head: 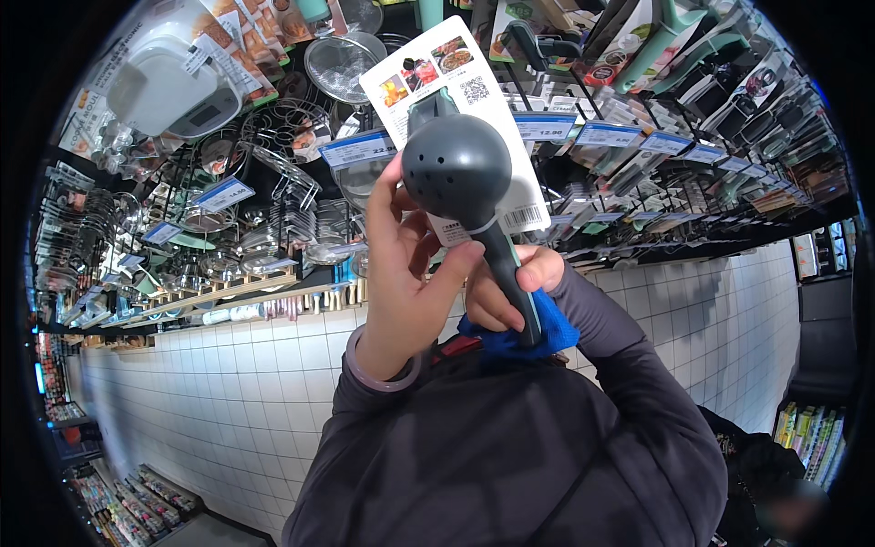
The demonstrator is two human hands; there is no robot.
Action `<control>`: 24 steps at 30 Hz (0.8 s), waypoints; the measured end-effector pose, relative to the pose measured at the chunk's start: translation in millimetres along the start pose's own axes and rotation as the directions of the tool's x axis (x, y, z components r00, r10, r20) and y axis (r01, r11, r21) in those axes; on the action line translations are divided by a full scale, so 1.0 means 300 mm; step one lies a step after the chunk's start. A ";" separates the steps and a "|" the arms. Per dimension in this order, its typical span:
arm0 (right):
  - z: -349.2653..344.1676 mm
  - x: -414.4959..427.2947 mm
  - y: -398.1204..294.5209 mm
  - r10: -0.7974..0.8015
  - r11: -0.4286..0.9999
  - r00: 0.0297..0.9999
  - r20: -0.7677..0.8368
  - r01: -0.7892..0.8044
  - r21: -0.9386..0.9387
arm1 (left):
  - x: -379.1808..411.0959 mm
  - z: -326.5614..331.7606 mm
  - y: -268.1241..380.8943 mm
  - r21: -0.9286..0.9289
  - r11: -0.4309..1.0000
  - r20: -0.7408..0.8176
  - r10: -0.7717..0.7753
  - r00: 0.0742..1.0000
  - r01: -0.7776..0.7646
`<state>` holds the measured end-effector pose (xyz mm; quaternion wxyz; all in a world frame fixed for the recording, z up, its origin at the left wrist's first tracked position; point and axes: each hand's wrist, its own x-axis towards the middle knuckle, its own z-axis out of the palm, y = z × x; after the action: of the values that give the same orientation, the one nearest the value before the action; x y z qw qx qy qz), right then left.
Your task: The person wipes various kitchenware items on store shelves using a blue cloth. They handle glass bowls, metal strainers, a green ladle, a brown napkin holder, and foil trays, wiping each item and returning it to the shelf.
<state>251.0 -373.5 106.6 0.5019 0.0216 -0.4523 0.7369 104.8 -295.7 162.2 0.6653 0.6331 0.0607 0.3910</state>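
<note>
A dark grey citrus squeezer [456, 167] with small holes in its round cup is held up before my chest, its handles pointing down towards me. A white backing card [472, 82] with food pictures and printed codes is attached behind it. My left hand [417, 267] supports the card's lower left side and the squeezer's neck, the thumb near the base of the cup. Around the handles my right hand [509, 287] is closed. A blue cloth or bag [560, 321] hangs at that hand, by the handle ends; how it is held is hidden.
Ahead, shop racks hold mesh strainers [345, 65], a white kitchen scale [171, 89] and packaged utensils, with blue-edged price tags [547, 126] sticking out. White floor tiles [273, 390] lie below. At the lower right another person [765, 472] in dark clothing is partly seen.
</note>
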 end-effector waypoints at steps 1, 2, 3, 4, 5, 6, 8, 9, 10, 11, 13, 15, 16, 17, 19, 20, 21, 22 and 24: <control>0.007 -0.003 -0.005 0.003 1.000 1.000 -0.014 -0.003 -0.026 | -0.001 -0.005 -0.003 -0.019 1.000 0.009 -0.003 1.000 0.003; 0.015 -0.007 -0.018 0.034 0.988 0.997 -0.062 -0.043 -0.151 | 0.000 -0.015 -0.011 -0.042 0.999 0.026 -0.003 1.000 0.004; 0.024 -0.008 -0.028 0.065 0.960 0.992 -0.106 -0.091 -0.266 | -0.003 -0.032 -0.020 -0.060 0.998 0.039 -0.003 0.999 0.006; 0.035 -0.007 -0.056 0.105 0.869 0.975 -0.193 -0.185 -0.459 | -0.006 -0.046 -0.027 -0.078 0.997 0.054 -0.004 0.999 0.008; 0.048 -0.001 -0.081 0.123 0.732 0.950 -0.286 -0.282 -0.621 | -0.008 -0.055 -0.029 -0.150 0.988 0.067 -0.039 0.997 0.049; 0.062 0.005 -0.100 0.125 0.513 0.920 -0.370 -0.380 -0.770 | -0.008 -0.062 -0.035 -0.223 0.971 0.087 -0.074 0.994 0.091; 0.106 0.025 -0.114 0.006 0.178 0.910 -0.414 -0.409 -0.895 | -0.018 -0.063 -0.048 -0.370 0.914 0.127 -0.130 0.983 0.169; 0.122 0.027 -0.115 -0.059 -0.002 0.905 -0.422 -0.422 -0.906 | -0.019 -0.058 -0.056 -0.391 0.904 0.119 -0.138 0.983 0.174; 0.117 0.014 -0.103 -0.034 0.012 0.886 -0.462 -0.462 -0.887 | -0.017 -0.051 -0.066 -0.412 0.893 0.111 -0.146 0.983 0.180; 0.129 0.013 -0.107 -0.005 -0.005 0.860 -0.511 -0.511 -0.860 | -0.013 -0.041 -0.073 -0.432 0.883 0.102 -0.155 0.983 0.185; 0.158 0.018 -0.126 0.055 -0.043 0.797 -0.602 -0.601 -0.798 | -0.003 -0.020 -0.084 -0.397 0.906 0.052 -0.139 0.989 0.148; 0.173 -0.004 -0.148 -0.067 -0.018 0.855 -0.514 -0.516 -0.857 | 0.005 -0.016 -0.084 -0.464 0.872 0.063 -0.144 0.988 0.157; 0.180 -0.018 -0.163 -0.125 -0.008 0.879 -0.461 -0.465 -0.885 | 0.006 -0.015 -0.079 -0.388 0.910 0.009 -0.153 0.988 0.144; 0.219 -0.029 -0.207 -0.066 0.120 0.829 -0.555 -0.546 -0.829 | 0.003 -0.020 -0.082 -0.404 0.906 0.004 -0.133 0.991 0.123; 0.242 -0.073 -0.256 -0.142 0.070 0.878 -0.457 -0.451 -0.890 | 0.005 -0.028 -0.086 -0.445 0.891 0.009 -0.093 0.996 0.088; 0.268 -0.086 -0.283 -0.192 0.052 0.869 -0.455 -0.454 -0.889 | 0.002 -0.038 -0.108 -0.551 0.832 0.055 -0.045 0.998 0.067; 0.287 -0.092 -0.301 -0.241 0.039 0.860 -0.449 -0.454 -0.890 | 0.000 -0.033 -0.109 -0.549 0.834 0.060 -0.025 0.998 0.054; 0.299 -0.089 -0.304 -0.355 0.014 0.858 -0.370 -0.391 -0.920 | -0.003 -0.023 -0.110 -0.547 0.836 0.065 -0.005 0.998 0.039; 0.303 -0.055 -0.271 -0.553 -0.038 0.782 -0.287 -0.368 -0.929 | -0.010 0.001 -0.106 -0.531 0.847 0.056 0.012 0.998 0.019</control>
<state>282.5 -440.7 204.6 0.5246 -0.5493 -0.6430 0.0980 117.0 -294.3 132.7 0.8165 0.4352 -0.0677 0.3732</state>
